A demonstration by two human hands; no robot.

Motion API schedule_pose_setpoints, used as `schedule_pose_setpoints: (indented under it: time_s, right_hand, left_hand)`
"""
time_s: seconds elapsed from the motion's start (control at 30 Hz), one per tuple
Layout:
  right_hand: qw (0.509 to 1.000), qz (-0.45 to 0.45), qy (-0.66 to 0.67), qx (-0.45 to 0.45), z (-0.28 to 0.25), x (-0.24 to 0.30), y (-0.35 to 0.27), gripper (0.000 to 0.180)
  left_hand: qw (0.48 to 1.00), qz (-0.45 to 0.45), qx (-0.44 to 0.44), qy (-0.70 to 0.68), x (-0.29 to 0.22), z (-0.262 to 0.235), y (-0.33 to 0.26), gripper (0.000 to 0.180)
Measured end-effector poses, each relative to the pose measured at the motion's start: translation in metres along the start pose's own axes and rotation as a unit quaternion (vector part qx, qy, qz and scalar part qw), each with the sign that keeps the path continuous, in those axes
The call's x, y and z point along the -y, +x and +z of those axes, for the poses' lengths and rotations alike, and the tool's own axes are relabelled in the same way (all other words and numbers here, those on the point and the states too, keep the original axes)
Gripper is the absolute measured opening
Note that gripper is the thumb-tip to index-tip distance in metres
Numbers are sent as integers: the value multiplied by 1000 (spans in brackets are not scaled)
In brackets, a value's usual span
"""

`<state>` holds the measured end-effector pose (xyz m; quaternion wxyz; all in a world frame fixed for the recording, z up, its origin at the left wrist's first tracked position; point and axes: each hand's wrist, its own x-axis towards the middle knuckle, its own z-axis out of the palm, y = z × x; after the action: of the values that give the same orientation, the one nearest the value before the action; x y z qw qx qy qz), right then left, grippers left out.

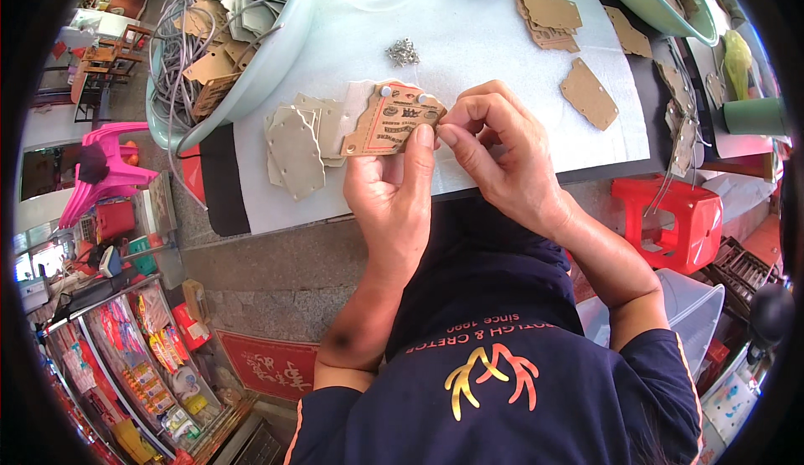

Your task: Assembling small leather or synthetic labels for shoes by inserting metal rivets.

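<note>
My left hand [389, 201] grips a brown cardboard tag [394, 121] with a wavy edge and dark print, its thumb on the front. Two small round silver studs sit along the tag's upper edge. Fingertips of my right hand [511, 159] are pinched together at the tag's right corner; whatever is between them is too small to make out. Just left of the tag lies a stack of grey cardboard tags [295, 151] with holes along their edges. Beyond my hands is a little heap of metal studs [403, 52] on the white table covering [469, 54].
At the left, a pale green basin [280, 59] holds many tags and tangled grey cords [172, 67]. Loose brown tags [589, 94] lie to the right, near another green basin [699, 25]. Clear tubs stand at the back. A red stool [670, 222] is beside the table.
</note>
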<state>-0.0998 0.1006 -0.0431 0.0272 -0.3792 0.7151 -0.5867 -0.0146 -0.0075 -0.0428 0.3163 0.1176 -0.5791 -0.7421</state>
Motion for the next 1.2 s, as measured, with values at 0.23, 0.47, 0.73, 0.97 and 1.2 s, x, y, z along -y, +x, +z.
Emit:
schedule_pose_setpoints:
  time_s: [0.23,0.47,0.73,0.97,1.2]
  right_hand:
    - [1000,-4,-5,-3,0,0,-1,11]
    - [1000,4,3,-2,1,1,-2,11]
    - [1000,-1,-18,5,0,1,0,23]
    - [999,-36,-9,-7,-3,-2,2,19]
    - [998,-55,-22,20,-10,-4,9,17]
  left_hand:
    - [1000,3,-3,-7,-1,1,0,22]
    - [1000,5,-3,-5,-2,1,-1,27]
    - [999,13,-1,30,-1,-1,0,28]
    - [999,28,27,17,-2,0,0,27]
    - [999,23,25,12,-3,-2,0,26]
